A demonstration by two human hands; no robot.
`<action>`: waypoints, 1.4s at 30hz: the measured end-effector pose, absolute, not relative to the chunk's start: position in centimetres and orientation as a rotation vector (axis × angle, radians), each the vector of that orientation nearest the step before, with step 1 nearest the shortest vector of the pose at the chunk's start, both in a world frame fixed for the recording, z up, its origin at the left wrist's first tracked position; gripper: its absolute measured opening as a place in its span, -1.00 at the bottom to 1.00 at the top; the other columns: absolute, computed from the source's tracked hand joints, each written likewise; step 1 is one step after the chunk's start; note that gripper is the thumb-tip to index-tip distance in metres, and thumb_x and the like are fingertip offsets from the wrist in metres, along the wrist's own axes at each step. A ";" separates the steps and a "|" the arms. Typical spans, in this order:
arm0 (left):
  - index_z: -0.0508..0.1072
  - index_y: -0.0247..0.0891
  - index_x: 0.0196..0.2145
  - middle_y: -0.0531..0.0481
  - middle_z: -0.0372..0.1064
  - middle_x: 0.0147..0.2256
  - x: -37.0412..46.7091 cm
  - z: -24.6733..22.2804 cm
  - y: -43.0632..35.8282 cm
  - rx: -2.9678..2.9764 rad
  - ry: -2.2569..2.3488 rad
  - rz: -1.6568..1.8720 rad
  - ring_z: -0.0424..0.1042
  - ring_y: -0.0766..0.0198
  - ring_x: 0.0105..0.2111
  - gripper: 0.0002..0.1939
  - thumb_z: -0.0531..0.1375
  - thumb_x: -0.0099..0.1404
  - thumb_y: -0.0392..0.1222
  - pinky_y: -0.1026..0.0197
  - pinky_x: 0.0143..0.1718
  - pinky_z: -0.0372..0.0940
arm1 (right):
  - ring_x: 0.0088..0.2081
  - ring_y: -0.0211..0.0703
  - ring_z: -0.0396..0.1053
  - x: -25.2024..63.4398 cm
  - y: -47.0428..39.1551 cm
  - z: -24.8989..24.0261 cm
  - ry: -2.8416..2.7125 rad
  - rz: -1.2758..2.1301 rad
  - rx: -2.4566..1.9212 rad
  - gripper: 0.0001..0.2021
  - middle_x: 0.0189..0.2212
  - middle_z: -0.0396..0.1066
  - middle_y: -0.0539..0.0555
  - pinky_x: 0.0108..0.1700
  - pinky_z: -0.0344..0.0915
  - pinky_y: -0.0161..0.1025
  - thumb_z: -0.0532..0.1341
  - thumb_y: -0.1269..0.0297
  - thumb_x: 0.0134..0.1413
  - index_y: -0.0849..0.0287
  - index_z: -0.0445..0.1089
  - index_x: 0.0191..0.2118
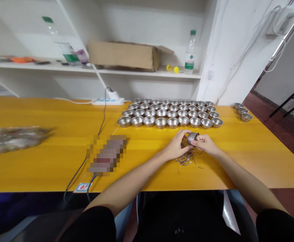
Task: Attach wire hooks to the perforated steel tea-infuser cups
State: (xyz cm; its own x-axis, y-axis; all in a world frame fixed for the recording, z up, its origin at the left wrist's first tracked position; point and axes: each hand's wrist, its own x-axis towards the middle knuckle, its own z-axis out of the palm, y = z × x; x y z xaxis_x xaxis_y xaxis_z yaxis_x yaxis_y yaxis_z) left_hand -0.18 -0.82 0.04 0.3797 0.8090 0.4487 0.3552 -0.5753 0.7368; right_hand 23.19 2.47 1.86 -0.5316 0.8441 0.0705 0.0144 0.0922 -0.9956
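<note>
Both hands meet around a small perforated metal cup [192, 138], held tilted just above the table. My left hand [177, 145] wraps its far side with thumb and fingers. On the other side, my right hand [205, 144] pinches at the cup's rim; whether a wire is also between its fingers I cannot tell. Under the hands lies a loose bundle of thin curved metal wires [186, 158]. Beyond the hands, several similar perforated metal cups [173, 123] stand in neat rows.
Three more cups [246, 117] stand at the right back. Left of my arm lies a blurred-out device [108, 154] with a dark cable [102, 122]. A power strip [107, 101] lies by the shelf, a plastic-wrapped bundle [16, 138] at far left. The shelf holds a cardboard box [121, 55] and bottles.
</note>
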 end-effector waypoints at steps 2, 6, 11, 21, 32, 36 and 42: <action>0.32 -0.08 0.42 -0.25 0.45 0.29 -0.2 0.0 -0.8 2.109 0.997 1.122 0.54 -0.06 0.13 -0.33 0.42 0.47 -0.02 -0.30 0.24 0.54 | -0.64 -0.41 -0.03 23.1 2.5 1.9 -1.675 1.519 -0.859 -0.05 -0.69 -0.01 -0.21 -0.55 -0.11 -0.31 0.68 -0.45 -0.11 0.00 -0.07 -0.56; 0.32 -0.07 0.42 -0.24 0.46 0.29 -0.2 -0.1 -0.7 2.110 0.989 1.128 0.55 -0.06 0.12 -0.33 0.43 0.46 -0.05 -0.33 0.26 0.54 | -0.64 -0.43 -0.06 23.0 2.4 1.9 -1.639 1.498 -0.872 -0.03 -0.70 -0.04 -0.21 -0.56 -0.13 -0.32 0.69 -0.47 -0.17 0.00 -0.09 -0.57; 0.33 -0.07 0.42 -0.25 0.45 0.30 -0.3 0.0 -0.8 2.106 0.982 1.123 0.55 -0.07 0.13 -0.34 0.42 0.47 -0.05 -0.38 0.30 0.53 | -0.62 -0.43 -0.09 23.0 2.5 2.0 -1.638 1.466 -0.886 -0.01 -0.68 -0.09 -0.22 -0.56 -0.14 -0.32 0.70 -0.47 -0.22 0.00 -0.11 -0.58; 0.34 -0.05 0.42 -0.23 0.47 0.29 -0.2 0.2 -0.8 2.088 1.002 1.116 0.55 -0.08 0.13 -0.33 0.42 0.45 -0.06 -0.36 0.25 0.55 | -0.58 -0.40 -0.15 23.3 2.7 1.8 -1.670 1.372 -0.891 0.00 -0.69 -0.10 -0.20 -0.53 -0.21 -0.29 0.65 -0.54 -0.18 0.01 -0.11 -0.61; 0.33 -0.07 0.42 -0.26 0.45 0.35 -0.1 0.5 -1.1 2.060 1.000 1.109 0.57 -0.10 0.19 -0.32 0.41 0.46 -0.04 -0.35 0.29 0.54 | -0.59 -0.40 -0.13 23.4 2.8 1.7 -1.652 1.376 -0.904 0.00 -0.69 -0.09 -0.20 -0.54 -0.18 -0.30 0.65 -0.56 -0.20 0.01 -0.10 -0.60; 0.32 -0.07 0.42 -0.26 0.46 0.34 -0.2 0.5 -1.0 2.100 0.980 1.118 0.58 -0.12 0.21 -0.33 0.41 0.46 -0.07 -0.38 0.35 0.51 | -0.62 -0.40 -0.09 23.0 2.8 1.6 -1.623 1.455 -0.886 -0.02 -0.68 -0.08 -0.22 -0.55 -0.13 -0.31 0.65 -0.55 -0.17 0.00 -0.09 -0.57; 0.31 -0.09 0.44 -0.28 0.46 0.33 -0.3 0.3 -0.8 2.129 0.978 1.113 0.54 -0.18 0.27 -0.32 0.41 0.47 -0.06 -0.43 0.41 0.46 | -0.64 -0.35 0.08 22.9 2.7 1.2 -1.674 1.442 -0.896 -0.13 -0.70 0.15 -0.13 -0.54 -0.04 -0.32 0.58 -0.57 -0.04 0.02 0.08 -0.55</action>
State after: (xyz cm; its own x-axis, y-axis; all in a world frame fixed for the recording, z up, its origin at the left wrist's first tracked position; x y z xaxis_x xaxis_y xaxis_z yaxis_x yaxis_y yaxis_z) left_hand -0.31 -0.85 0.30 0.3952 0.7972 0.4563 0.3507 -0.5901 0.7272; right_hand 22.94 2.68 1.24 -0.4827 0.8712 0.0899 0.0403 0.1246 -0.9914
